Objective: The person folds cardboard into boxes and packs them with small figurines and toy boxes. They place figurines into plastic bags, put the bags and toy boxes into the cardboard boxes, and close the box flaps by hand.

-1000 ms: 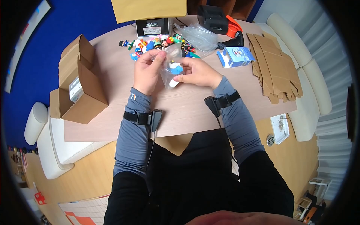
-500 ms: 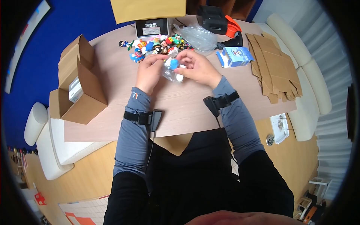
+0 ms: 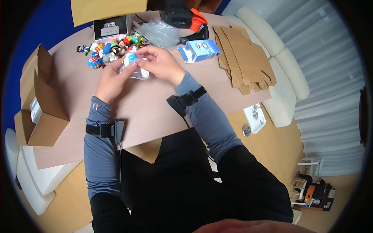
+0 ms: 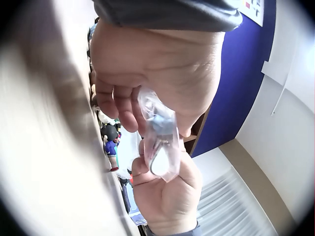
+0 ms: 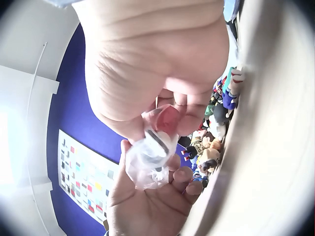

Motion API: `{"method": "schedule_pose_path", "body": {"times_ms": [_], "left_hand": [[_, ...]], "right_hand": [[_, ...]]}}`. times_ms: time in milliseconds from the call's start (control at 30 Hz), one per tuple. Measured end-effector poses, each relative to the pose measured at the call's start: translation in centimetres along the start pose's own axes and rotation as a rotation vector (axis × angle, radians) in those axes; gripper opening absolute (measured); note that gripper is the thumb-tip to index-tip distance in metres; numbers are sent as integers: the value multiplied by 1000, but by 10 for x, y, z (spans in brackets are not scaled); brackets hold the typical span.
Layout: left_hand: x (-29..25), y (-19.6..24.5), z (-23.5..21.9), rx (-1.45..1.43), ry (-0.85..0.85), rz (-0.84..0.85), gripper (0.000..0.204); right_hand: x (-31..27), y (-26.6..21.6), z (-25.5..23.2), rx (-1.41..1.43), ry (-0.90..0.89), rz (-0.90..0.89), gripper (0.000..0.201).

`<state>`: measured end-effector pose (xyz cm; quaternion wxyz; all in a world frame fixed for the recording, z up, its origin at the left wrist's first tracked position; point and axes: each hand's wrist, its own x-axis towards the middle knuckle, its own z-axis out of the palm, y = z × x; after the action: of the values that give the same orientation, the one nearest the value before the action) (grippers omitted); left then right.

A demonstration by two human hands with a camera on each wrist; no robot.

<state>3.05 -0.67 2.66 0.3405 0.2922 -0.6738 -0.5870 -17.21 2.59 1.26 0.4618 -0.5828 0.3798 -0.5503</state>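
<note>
A small blue-and-white toy figure [image 3: 130, 58], partly wrapped in a clear plastic bag [image 3: 139, 73], is held between both hands above the table. My left hand [image 3: 110, 81] grips it from the left, thumb across its front. From the other side my right hand [image 3: 163, 66] pinches the figure and bag with thumb and fingers. Crinkled film of the bag [image 4: 170, 169] covers a white oval part in the left wrist view. A red patch shows through the bag [image 5: 167, 118] in the right wrist view. Several colourful toy figures [image 3: 112, 48] lie just beyond the hands.
A blue printed box [image 3: 204, 50] stands open to the right, near flattened cardboard [image 3: 244, 60]. At the left is an open cardboard box [image 3: 48, 116] with a white packet inside. Clear plastic bags [image 3: 159, 33] and a black-and-orange device [image 3: 180, 17] are at the back.
The head view has swung right, shifting the scene leftward. The bag was held up around the figure; now it is lower and bunched, with the figure's blue part at the top between both hands.
</note>
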Motion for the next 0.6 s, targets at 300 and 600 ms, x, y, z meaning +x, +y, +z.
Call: {"method": "schedule_pose_path", "body": {"times_ms": [300,600], "left_hand": [[6,-15,4,-83,34,55,37],[6,-17,0,-54,207,-5,34]], "right_hand": [[5,1,-12,-181,69,12,23],[-6,-33,-42,-647,341,-282,11]]}}
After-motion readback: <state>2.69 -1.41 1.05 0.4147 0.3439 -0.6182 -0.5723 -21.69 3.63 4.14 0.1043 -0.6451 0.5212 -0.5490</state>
